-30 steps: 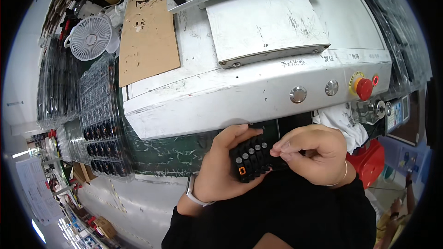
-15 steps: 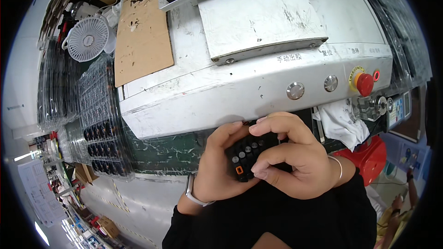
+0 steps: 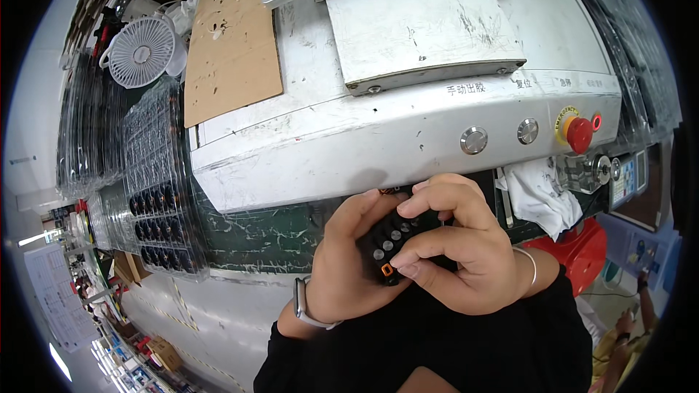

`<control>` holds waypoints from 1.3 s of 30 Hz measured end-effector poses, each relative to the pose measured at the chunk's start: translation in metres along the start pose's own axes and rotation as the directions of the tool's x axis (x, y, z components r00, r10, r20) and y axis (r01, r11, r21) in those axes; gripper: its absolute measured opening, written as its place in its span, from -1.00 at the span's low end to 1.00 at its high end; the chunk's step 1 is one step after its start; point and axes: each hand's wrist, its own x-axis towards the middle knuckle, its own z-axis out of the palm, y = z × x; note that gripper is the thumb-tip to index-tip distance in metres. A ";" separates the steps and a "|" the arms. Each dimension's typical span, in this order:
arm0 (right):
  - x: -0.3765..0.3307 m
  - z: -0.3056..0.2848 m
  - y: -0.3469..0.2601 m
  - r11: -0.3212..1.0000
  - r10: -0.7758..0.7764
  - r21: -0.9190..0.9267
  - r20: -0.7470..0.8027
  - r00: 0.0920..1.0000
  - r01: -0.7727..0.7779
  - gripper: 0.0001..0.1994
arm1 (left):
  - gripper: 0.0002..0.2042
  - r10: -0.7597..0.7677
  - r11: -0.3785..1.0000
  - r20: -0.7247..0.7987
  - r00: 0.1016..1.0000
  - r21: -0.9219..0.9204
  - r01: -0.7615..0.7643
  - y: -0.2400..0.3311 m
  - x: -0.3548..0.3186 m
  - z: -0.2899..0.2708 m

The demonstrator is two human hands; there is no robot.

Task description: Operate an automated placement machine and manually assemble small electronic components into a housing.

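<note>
My left hand [image 3: 336, 266] is wrapped round a small black block [image 3: 387, 245] from its left side. A row of round, silver-grey discs and one orange square ring [image 3: 386, 270] at the near end show on its upper face. My right hand [image 3: 477, 266] bends over the block from the right. Its thumb and index finger press together beside the orange ring; whatever is between them is hidden. Its other fingers curl over the far part of the block. Both hands are just in front of a white machine [image 3: 313, 164].
Two metal push buttons [image 3: 474, 140] and a red emergency button [image 3: 579, 134] sit on the machine's front. Clear trays [image 3: 164, 182] with dark round parts are stacked left, near a white fan [image 3: 142, 52]. Right are a white cloth [image 3: 539, 193] and a red stool [image 3: 582, 251].
The view has shifted slightly. The block is tilted a little differently in my left hand, and my right fingers stay pinched by its near end.
</note>
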 end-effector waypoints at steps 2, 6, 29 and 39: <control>0.000 0.001 0.000 1.000 -0.002 -0.003 -0.002 1.000 0.002 -0.86 | -0.10 0.028 0.999 -0.023 0.999 0.033 -0.027 0.000 0.000 0.001; -0.002 0.002 0.003 1.000 -0.007 0.015 -0.025 1.000 0.007 -0.85 | -0.11 0.048 0.994 -0.032 0.998 0.104 -0.045 0.001 -0.001 0.001; 0.000 -0.010 -0.001 0.993 0.102 0.037 0.137 0.985 -0.108 -0.75 | -0.13 -0.002 0.980 0.195 0.981 0.194 -0.036 0.008 -0.005 -0.010; -0.015 -0.006 -0.011 0.842 -0.345 -0.433 0.030 0.938 0.323 -0.69 | -0.14 0.050 0.998 0.066 0.997 0.045 -0.053 -0.001 -0.004 -0.013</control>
